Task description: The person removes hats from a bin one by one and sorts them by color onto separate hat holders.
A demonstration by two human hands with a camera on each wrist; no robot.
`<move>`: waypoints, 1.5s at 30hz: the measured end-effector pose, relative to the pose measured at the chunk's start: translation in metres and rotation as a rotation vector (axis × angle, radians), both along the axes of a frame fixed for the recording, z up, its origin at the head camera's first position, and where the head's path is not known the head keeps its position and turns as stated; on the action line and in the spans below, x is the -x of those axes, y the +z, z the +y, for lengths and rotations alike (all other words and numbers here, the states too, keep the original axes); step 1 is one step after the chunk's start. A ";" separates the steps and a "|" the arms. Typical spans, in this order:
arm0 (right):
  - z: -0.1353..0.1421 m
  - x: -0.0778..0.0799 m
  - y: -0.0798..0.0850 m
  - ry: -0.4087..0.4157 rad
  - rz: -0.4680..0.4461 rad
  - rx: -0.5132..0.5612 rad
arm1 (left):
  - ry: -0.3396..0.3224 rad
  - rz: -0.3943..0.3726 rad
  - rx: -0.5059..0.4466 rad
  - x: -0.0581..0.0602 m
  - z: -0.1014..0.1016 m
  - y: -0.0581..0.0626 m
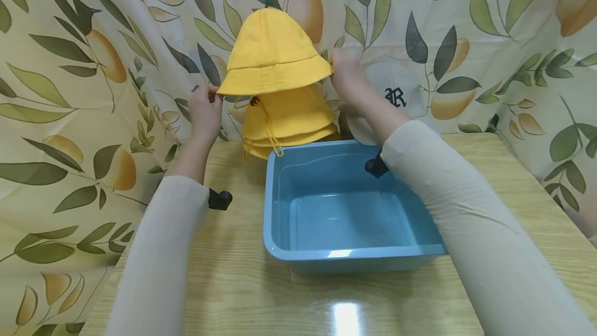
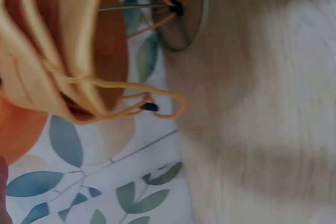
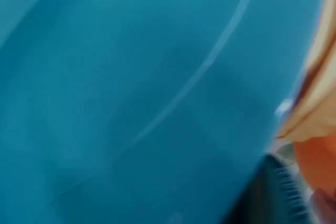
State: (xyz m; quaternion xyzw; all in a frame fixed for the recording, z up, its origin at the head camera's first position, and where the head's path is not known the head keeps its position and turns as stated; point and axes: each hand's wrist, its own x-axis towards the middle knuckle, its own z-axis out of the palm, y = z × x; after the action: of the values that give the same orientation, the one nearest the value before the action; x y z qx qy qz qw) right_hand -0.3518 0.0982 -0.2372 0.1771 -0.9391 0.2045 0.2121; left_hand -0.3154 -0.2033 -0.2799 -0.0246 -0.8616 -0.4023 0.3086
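A yellow bucket hat (image 1: 272, 45) is held up by its brim in the head view. My left hand (image 1: 207, 110) pinches the brim's left edge, and my right hand (image 1: 347, 78) grips the right edge. Right below it stands a stack of yellow hats (image 1: 291, 115) with brims one over another. A yellow cord (image 1: 270, 131) hangs down the stack's front. In the left wrist view, a looped cord (image 2: 176, 98) with a dark toggle dangles beside the stacked brims (image 2: 79, 40). The right wrist view shows mostly the blue tub (image 3: 147, 77), with yellow brims (image 3: 317, 103) at its right side.
On the wooden table (image 1: 233, 274), a blue plastic tub (image 1: 354, 254) stands in front of the stack, under my right forearm. A white cap (image 1: 417, 89) with a dark letter sits behind that forearm. Leaf-patterned curtain (image 1: 466, 4) encloses the back and sides.
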 end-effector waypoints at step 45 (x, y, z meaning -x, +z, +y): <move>-0.002 -0.027 -0.021 0.141 -0.324 -0.534 | -0.197 -0.327 0.287 -0.027 0.009 -0.040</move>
State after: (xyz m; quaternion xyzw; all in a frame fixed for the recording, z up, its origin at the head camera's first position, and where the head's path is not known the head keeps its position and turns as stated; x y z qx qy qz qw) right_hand -0.3249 0.0961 -0.2585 0.2565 -0.9665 -0.0092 -0.0091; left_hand -0.2884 -0.1941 -0.3201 -0.0868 -0.9418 -0.3027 0.1175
